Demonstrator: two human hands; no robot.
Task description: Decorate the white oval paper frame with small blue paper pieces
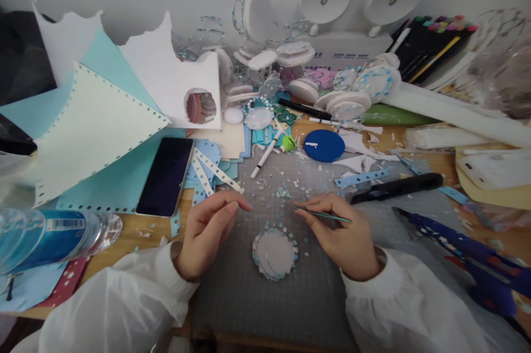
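Observation:
My left hand hovers over the grey cutting mat, index finger stretched out and the others loosely curled, with nothing visible in it. Thin teal tweezers are pinched between the thumb and fingers of my right hand. Their tip points left, close above scattered small paper confetti pieces. Between my hands and nearer to me lies a round white disc, its rim ringed with tiny white and blue paper shapes. Neither hand touches the disc.
A glue gun and a black cutter lie to the right. Left are a phone, punched paper sheets and a water bottle on its side. A blue oval lid and several white discs are behind.

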